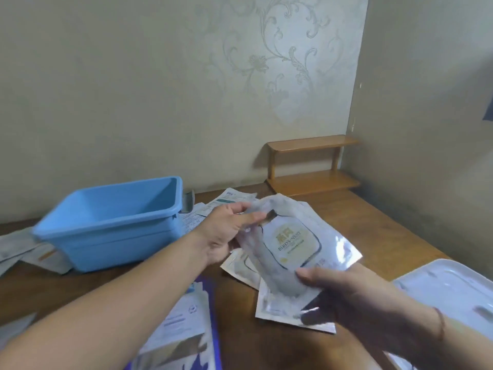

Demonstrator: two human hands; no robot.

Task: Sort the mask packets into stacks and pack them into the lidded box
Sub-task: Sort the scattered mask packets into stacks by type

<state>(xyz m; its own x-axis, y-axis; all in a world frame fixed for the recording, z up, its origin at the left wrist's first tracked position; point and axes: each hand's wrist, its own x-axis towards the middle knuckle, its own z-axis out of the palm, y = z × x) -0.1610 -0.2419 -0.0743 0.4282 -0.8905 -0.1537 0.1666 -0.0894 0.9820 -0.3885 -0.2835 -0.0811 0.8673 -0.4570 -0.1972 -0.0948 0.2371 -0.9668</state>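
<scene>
Nearest, the right hand (pixel 360 297) is pinching the lower edge of a silver mask packet (pixel 290 244), while the left hand (pixel 226 231) is gripping its upper end above the wooden table (pixel 360 217). More packets (pixel 280 311) are lying beneath. The white lid (pixel 448 287) is lying right; the open blue box (pixel 112 217) is sitting farther left.

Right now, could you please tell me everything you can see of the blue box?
The blue box is an open, lidless rectangular tub of what looks like plastic, with a rolled rim and tapering walls. It stands upright on the wooden table, left of both hands, untouched. Its visible interior looks empty. Packets lie beside it.
</scene>
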